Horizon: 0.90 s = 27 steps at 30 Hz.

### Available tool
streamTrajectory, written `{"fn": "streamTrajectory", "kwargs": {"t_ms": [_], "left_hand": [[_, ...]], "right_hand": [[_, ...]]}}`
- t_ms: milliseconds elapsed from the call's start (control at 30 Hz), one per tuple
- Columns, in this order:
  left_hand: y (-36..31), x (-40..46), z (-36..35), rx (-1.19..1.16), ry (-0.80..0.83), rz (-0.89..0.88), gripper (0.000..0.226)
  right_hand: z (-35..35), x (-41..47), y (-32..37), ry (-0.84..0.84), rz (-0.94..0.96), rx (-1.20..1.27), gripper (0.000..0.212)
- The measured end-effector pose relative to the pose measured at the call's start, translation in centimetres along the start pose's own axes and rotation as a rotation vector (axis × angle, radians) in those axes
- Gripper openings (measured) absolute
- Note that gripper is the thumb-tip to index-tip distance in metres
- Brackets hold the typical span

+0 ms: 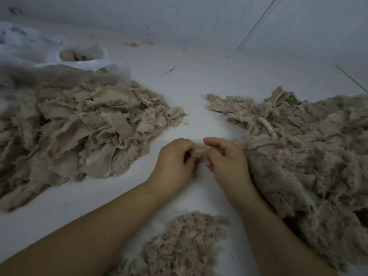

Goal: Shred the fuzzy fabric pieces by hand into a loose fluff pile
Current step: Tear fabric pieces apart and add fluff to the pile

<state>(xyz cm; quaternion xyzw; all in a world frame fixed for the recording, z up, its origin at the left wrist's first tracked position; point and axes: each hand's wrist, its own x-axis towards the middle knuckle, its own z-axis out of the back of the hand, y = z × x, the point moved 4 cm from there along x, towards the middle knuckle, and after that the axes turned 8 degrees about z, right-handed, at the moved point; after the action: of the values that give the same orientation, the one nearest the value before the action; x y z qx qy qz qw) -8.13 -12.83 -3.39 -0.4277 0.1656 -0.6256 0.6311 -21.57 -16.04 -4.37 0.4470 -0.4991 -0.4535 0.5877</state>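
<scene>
A pale, plain surface, possibly a floor or low desk, meets a bare wall at the back, and the light is dim. On the left lies a heap of flat fabric pieces [79, 132] with torn edges, seemingly the stock waiting to be shredded, and behind it sits a thin white plastic bag [59, 56] with more tan material showing in its mouth. On the right spreads a large fuzzy mass [298, 156], looser and more matted. Nearest the camera, between the forearms, rests a small fluff pile [183, 246] of fine tufts, placed just where pulled bits would drop from the hands.

The left hand [175, 162] and right hand [227, 162] meet over bare surface between the heaps, knuckles close together. Between them sits a small scrap [199, 153]. The fingers of both hands are curled in and pinch this scrap from opposite ends, thumbs pressed against forefingers, a hold that suits tearing it apart. The right wrist lies against the edge of the fuzzy mass.
</scene>
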Motion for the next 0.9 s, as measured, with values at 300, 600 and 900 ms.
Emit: {"fn": "streamTrajectory", "kwargs": {"t_ms": [300,600,900], "left_hand": [[0.2,0.4,0.5,-0.056,0.037,0.063,0.015],[0.7,1.3,0.5,0.009,-0.053,0.101,0.010],[1.9,1.7,0.6,-0.658,0.072,0.342,0.026]], "right_hand": [[0.6,0.3,-0.1,-0.068,0.129,-0.129,0.024],[1.4,0.2,-0.1,-0.198,0.220,-0.298,0.031],[0.7,0.0,0.1,-0.086,0.216,-0.420,0.042]]}}
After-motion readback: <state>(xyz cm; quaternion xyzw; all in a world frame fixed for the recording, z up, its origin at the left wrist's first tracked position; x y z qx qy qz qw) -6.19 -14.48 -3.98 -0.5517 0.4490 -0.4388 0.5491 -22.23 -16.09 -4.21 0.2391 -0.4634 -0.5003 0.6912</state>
